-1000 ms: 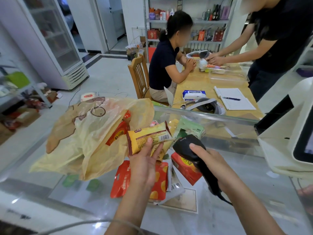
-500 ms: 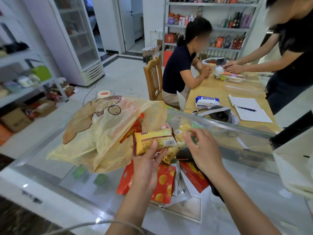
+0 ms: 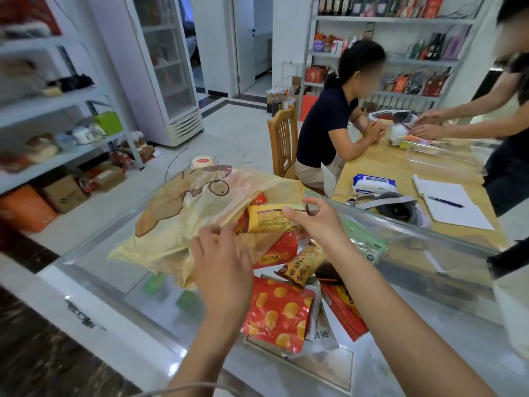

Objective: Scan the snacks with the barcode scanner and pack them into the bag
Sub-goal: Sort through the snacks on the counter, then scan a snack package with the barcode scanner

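A yellow plastic bag (image 3: 183,222) lies on the glass counter (image 3: 120,282), its mouth facing right. My left hand (image 3: 221,262) pinches the lower edge of that mouth. My right hand (image 3: 315,222) holds a yellow snack pack (image 3: 267,219) by its right end, with the pack partly inside the mouth. Loose snacks lie below it: a red pack with yellow dots (image 3: 280,313), a small brown-yellow pack (image 3: 303,267), red packs (image 3: 345,310) and a green pack (image 3: 367,246). The black barcode scanner (image 3: 327,272) lies on the counter, mostly hidden under my right forearm.
A white machine (image 3: 513,310) stands at the counter's right edge. Beyond the counter is a wooden table (image 3: 380,164) with a notebook, wipes and a headset; one person sits there and another leans over it. A wooden chair (image 3: 282,138), shelves and a fridge surround the floor.
My right hand put the scanner down and took the yellow snack pack from my left hand, moving it into the bag's mouth. My left hand dropped to the bag's edge.
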